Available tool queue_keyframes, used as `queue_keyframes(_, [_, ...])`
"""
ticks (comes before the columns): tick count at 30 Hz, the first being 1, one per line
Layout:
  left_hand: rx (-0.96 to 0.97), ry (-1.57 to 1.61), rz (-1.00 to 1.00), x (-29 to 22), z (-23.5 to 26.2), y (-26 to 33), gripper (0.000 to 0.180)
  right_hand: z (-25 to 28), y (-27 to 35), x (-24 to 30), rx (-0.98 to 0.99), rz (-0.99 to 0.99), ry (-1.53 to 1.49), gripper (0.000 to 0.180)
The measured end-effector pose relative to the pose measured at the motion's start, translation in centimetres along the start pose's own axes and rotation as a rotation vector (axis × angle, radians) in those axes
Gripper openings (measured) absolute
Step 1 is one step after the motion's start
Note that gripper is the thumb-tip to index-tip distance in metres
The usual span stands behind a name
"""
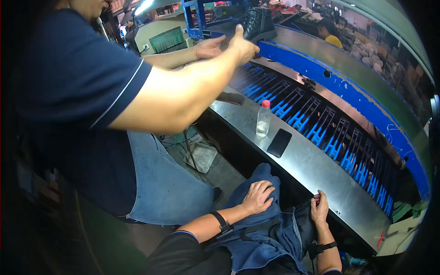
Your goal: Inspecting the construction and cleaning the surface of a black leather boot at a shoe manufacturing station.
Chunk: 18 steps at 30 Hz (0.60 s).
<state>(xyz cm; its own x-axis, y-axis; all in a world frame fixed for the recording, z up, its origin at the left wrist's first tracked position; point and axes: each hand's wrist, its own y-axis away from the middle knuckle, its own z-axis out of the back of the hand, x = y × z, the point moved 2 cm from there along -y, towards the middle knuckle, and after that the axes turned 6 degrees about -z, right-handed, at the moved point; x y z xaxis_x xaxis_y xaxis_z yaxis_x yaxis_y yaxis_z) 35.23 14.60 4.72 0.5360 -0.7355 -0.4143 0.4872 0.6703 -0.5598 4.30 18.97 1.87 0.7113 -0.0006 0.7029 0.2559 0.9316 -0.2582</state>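
Both hands idle: left hand [258, 196] open on denim apron [261, 233], right hand [319, 209] empty, fingertips touching bench [321, 169] edge; waiting, next reach forward.

The long brushed-steel desk [321, 176] has a dull sheen. On it stand a clear plastic bottle with a red cap [263, 119] and a flat black phone with a glossy face [279, 142]. Blue plastic conveyor slats [316, 120] look smooth; the crumpled blue denim apron [261, 231] is matt cloth.
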Motion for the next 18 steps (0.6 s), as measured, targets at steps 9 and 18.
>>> queue_keyframes(9, [0.008, 0.000, -0.003, 0.10, -0.08, 0.08, 0.043, -0.16, 0.20, -0.21, -0.009, -0.007, 0.032, 0.044])
queue_keyframes(18, [0.017, 0.000, -0.004, -0.03, 0.12, -0.26, 0.044, 0.12, 0.18, 0.19, -0.030, -0.008, 0.022, 0.044])
